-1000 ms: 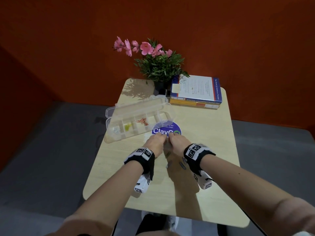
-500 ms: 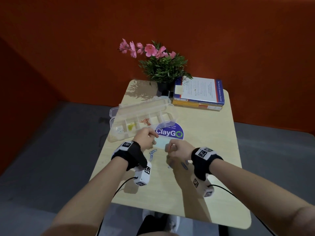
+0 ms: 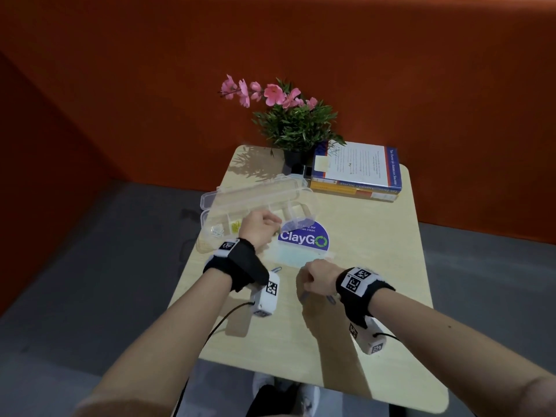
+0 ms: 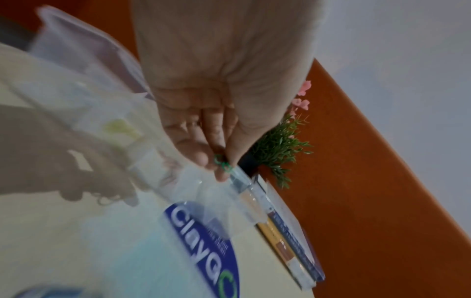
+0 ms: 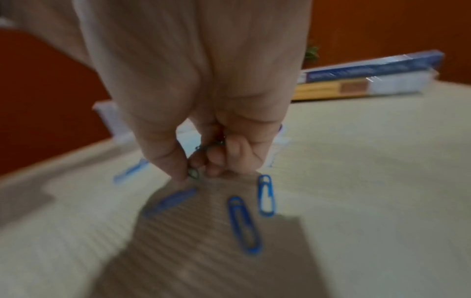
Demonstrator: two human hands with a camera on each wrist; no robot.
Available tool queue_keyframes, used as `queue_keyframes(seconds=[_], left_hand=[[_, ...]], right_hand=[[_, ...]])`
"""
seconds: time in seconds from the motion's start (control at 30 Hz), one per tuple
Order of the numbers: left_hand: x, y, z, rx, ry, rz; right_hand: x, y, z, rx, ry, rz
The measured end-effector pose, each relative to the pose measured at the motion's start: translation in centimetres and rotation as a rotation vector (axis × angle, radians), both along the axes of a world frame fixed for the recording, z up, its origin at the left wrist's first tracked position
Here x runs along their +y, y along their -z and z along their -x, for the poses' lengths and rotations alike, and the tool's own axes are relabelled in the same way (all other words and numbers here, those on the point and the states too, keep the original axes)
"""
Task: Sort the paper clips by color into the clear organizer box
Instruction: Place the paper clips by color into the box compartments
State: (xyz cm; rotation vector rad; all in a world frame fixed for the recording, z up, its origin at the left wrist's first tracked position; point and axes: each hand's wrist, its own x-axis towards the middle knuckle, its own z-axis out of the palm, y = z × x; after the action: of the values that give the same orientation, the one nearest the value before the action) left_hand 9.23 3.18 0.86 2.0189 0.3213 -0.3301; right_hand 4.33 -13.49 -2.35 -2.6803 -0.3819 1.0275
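Note:
The clear organizer box (image 3: 301,213) lies open at the table's far left, with white clips (image 3: 217,233) and yellow clips (image 3: 236,226) in its left compartments. My left hand (image 3: 260,230) hovers over the box's middle and pinches a green paper clip (image 4: 222,163) between thumb and fingertips. My right hand (image 3: 314,275) stays low over the table centre. Its fingers are curled round dark green clips (image 5: 193,173). Several blue clips (image 5: 244,223) lie loose on the table under and beside that hand. One more blue clip (image 3: 276,269) lies near my left wrist.
A potted plant (image 3: 296,127) with pink flowers and a stack of books (image 3: 355,173) stand at the table's far edge. A blue ClayGo sticker (image 3: 304,240) and a pale blue patch (image 3: 290,256) mark the tabletop. The table (image 3: 376,236) ends close on the left, beside the box.
The hands were together at the table centre and have parted. My left hand carried a green clip forward-left over the box. My right hand drew back toward me.

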Motion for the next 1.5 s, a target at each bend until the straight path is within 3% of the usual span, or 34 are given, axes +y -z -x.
queue_keyframes(seconds=[0.13, 0.27, 0.4, 0.53, 0.73, 1.07, 1.17, 1.27, 1.4, 1.5], left_hand=[[-0.5, -1.0, -3.4, -0.066, -0.121, -0.054], [-1.1, -1.1, -5.3, -0.053, -0.094, -0.153], [-1.1, -1.6, -5.1, -0.062, -0.055, -0.252], [0.4, -2.0, -3.7, -0.144, -0.039, -0.303], [2.7, -1.3, 0.4, -0.269, 0.013, -0.345], [5.3, 2.0, 5.1, -0.174, -0.014, -0.342], [5.5, 2.2, 5.3, -0.148, 0.03, -0.357], [5.4, 2.4, 5.3, -0.075, 0.092, -0.377], [4.4, 2.9, 5.8, 0.082, 0.258, -0.399], [3.4, 3.3, 6.4, 0.112, 0.448, -0.414]], right_hand=[[-1.4, 0.3, -0.2, 0.119, 0.489, -0.417], [-2.4, -0.1, -0.5, 0.312, 0.888, -0.79], [-2.4, -2.0, -1.8, 0.443, 1.075, -1.007], [-1.5, -3.3, -4.4, 0.444, 1.14, -0.994], [2.5, -5.6, -9.8, 0.412, 1.047, -0.959], [6.1, -5.3, -12.6, 0.013, 0.583, -0.45], [6.5, -5.9, -12.3, -0.077, 0.553, -0.295], [6.3, -6.6, -11.6, -0.088, 0.5, -0.348], [4.6, -7.2, -8.8, -0.158, 0.576, -0.554], [1.2, -5.6, -4.5, -0.09, 0.619, -0.496]])
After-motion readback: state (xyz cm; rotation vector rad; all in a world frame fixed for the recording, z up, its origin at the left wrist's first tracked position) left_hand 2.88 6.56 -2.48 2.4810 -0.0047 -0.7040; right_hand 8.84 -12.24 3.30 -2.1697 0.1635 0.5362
